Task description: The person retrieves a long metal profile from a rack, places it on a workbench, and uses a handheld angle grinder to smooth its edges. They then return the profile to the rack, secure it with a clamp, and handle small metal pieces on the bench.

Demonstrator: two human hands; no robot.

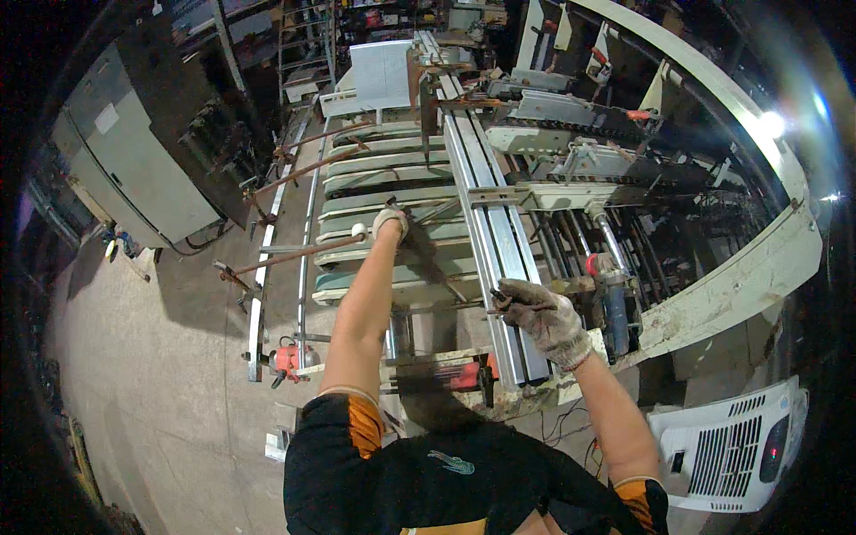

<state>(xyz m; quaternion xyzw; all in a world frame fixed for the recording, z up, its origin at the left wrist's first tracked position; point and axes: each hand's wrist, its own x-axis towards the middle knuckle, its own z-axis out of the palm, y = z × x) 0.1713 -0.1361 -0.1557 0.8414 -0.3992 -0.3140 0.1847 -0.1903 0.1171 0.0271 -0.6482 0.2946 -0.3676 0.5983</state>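
Note:
My left hand (pixel 390 223), in a pale work glove, reaches forward over the pale green slats (pixel 357 223) of a large machine frame. Its fingers are closed, and a small dark tip shows just beyond them; what they grip is mostly hidden. Close beside this hand is the white end knob (pixel 358 230) of a rusty rod (pixel 308 251). My right hand (pixel 546 325), in a dirty knitted glove, is raised over the near part of the long aluminium rails (pixel 499 250). Its fingers are closed round a small dark piece (pixel 500 298), too small to name.
A red power tool (pixel 287 359) stands on the floor at the left of the frame. Another red tool (pixel 464 374) lies near my body. At the lower right is a white vented housing (pixel 731 450). A curved pale beam (pixel 713 303) bounds the machine, and a grey cabinet (pixel 134 152) stands left.

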